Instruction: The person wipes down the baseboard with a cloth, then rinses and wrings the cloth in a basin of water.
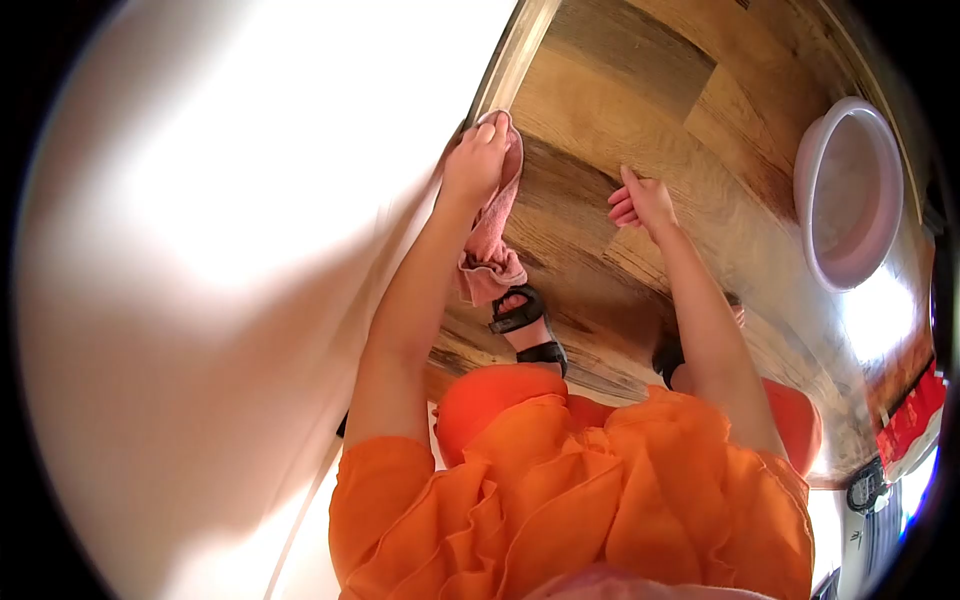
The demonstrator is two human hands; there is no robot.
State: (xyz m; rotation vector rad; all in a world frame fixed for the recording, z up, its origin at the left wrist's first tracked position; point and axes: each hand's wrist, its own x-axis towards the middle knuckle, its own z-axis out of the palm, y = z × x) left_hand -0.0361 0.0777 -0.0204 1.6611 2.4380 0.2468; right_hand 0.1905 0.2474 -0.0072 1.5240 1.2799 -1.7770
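My left hand [474, 160] grips a pink cloth [490, 240] and presses its top against the lower edge of a white wall [250, 250], where a pale baseboard strip [515, 55] meets the floor. The rest of the cloth hangs down from my fist. To the right, my right hand [640, 202] hovers over the wood-look floor [620, 90] with fingers loosely curled and nothing in it. I am crouched, in orange clothing, with my sandalled foot [528, 325] below the cloth.
A white plastic basin [848, 190] sits on the floor at the right. A red patterned item [910, 415] lies at the far right edge. The white wall fills the whole left half of the view.
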